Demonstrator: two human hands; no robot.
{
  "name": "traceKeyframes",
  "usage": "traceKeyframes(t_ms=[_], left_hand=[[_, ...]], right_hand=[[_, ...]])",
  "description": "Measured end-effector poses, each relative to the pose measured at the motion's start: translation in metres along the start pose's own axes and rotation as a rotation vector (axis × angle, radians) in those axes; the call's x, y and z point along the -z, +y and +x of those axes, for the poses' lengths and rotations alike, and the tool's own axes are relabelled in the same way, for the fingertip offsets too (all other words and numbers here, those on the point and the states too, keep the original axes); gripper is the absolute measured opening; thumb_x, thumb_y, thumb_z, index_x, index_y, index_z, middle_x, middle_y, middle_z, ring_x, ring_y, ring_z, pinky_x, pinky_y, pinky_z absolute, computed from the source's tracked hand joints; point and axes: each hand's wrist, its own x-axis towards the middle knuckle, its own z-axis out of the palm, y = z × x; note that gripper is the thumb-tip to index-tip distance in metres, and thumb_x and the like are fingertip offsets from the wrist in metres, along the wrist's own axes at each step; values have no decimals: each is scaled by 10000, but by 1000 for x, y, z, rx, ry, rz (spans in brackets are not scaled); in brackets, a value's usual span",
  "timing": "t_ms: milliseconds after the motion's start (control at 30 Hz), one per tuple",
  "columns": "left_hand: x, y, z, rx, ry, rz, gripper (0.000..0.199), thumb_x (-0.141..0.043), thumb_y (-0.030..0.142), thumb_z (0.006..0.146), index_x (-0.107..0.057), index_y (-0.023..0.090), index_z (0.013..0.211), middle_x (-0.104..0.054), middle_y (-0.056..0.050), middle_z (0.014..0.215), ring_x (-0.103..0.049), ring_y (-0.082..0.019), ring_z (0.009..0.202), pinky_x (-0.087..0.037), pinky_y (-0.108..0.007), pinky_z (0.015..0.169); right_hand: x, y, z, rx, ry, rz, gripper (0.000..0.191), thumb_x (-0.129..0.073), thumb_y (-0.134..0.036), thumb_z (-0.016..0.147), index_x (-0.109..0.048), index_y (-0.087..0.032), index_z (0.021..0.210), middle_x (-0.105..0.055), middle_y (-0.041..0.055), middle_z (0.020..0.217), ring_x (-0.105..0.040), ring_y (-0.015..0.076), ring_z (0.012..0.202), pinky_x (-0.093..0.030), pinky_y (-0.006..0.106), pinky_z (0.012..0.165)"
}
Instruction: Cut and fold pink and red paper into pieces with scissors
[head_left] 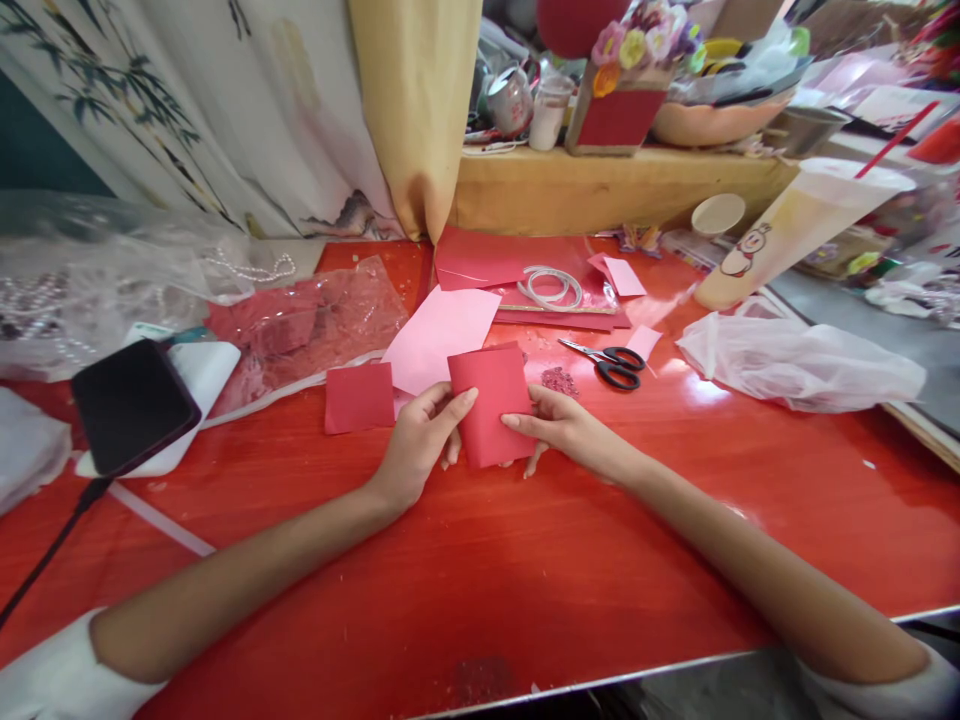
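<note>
A folded sheet of red paper (491, 400) is held up between both hands above the red table. My left hand (424, 440) pinches its left edge, thumb on the front face. My right hand (566, 425) grips the right edge, its thumb pressed on the front and the other fingers behind. Behind the left hand lie a square of red paper (358, 398) and a larger pink sheet (442, 335). Black-handled scissors (611, 362) rest beyond the right hand, close to a small heap of red bits (559, 381).
A stack of red sheets (480, 258) carries a coil of white cord (551, 288) at the back. On the left are a phone (135, 405) with a cable and bags of beads (67, 300). At right stand a tilted drink cup (806, 230) and a crumpled plastic bag (802, 360).
</note>
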Motion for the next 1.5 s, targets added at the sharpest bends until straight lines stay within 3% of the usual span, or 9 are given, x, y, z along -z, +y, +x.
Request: traceKeyframes(t_ms=[100,267,400,1133,1233,1367,1433,1500], left_hand=[[0,-2,-1,-8,30,-14,240,-539,405,807,-544,165,816,-468,66,425,-387,-53,309,-285,-155,305],[0,-4,0,2,33,-24,254,-531,410,809,-547,159,849,-506,56,439,-428,-70,311,-330,-169,312],[0,-4,0,13,44,-20,271,-526,428,808,-543,158,822,-512,53,435,-439,-75,310,-342,-174,319],[2,-5,0,11,41,15,272,-532,405,806,-501,158,698,-501,50,419,-416,-64,308,-308,-172,333],[3,-4,-2,27,-21,75,293,-533,395,808,-484,157,645,-472,57,401,-373,-48,303,-267,-173,343],[2,-1,-4,84,-140,201,342,-533,437,795,-451,168,602,-415,71,368,-355,-54,309,-245,-189,364],[1,1,-5,94,-221,289,356,-530,445,792,-456,168,583,-399,72,360,-364,-58,328,-258,-193,388],[0,3,-6,88,-306,366,354,-523,439,794,-482,164,575,-402,66,380,-380,-63,365,-270,-196,411]], right_hand=[[-1,0,1,-57,-5,-19,398,-658,-258,743,-471,-149,1078,-659,51,818,-657,150,620,-547,237,476],[0,2,2,-119,-37,-40,267,-639,-315,758,-532,-112,894,-666,56,725,-656,140,570,-529,216,476],[2,4,3,-134,-37,-30,268,-622,-348,770,-562,-97,843,-674,77,749,-662,146,579,-532,226,489],[6,-1,2,-181,-122,-78,331,-605,-402,769,-594,-86,866,-682,87,786,-661,154,656,-549,280,606],[12,-10,-1,-73,-92,-164,320,-610,-365,770,-600,-123,980,-673,65,895,-648,164,799,-529,314,735],[13,-20,-6,186,225,-335,399,-652,-338,739,-552,-193,1098,-609,69,1113,-581,205,1012,-471,345,854],[7,-21,-9,241,263,-455,347,-635,-344,757,-567,-195,1063,-617,69,1097,-579,209,1005,-462,329,840],[-3,-19,-11,252,241,-619,211,-583,-335,803,-606,-183,948,-655,55,940,-606,183,862,-463,293,753]])
